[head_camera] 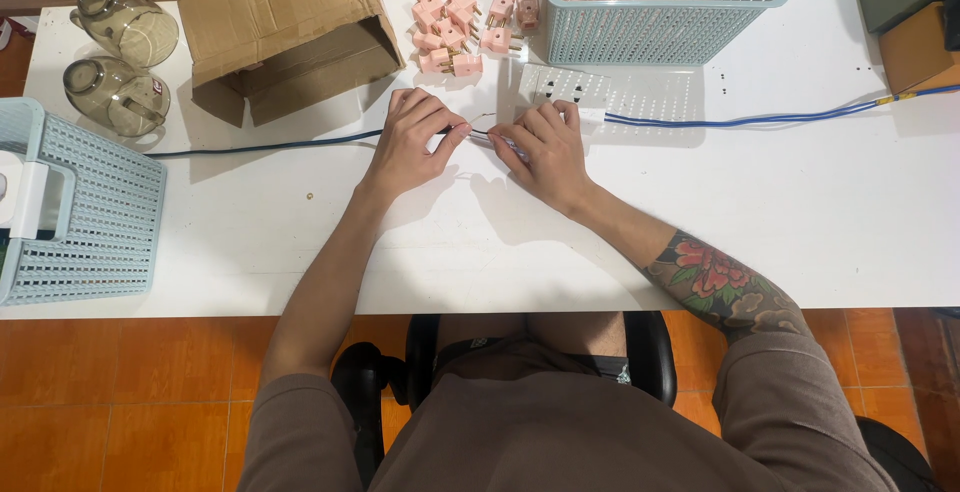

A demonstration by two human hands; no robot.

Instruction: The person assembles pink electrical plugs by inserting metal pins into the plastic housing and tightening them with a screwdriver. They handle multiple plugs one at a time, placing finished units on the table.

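A thin wire end [482, 132] lies pinched between both hands at the middle of the white tabletop [760, 222]. The left hand [412, 142] closes its fingertips on the dark blue cable [265, 146] that runs off to the left, and the right hand [545, 152] closes on the stripped strands where the lighter blue cable [740, 120] comes in from the right. Just behind the right hand sits a white socket plate [563, 87]. Beyond it lies a loose pile of pink plugs [455, 32], and a pale blue basket [650, 27] holding more of them. An open cardboard box [285, 37] lies to the left, with two smoky glass jugs [118, 57] near it. A second blue basket [85, 207] stands at the left edge.
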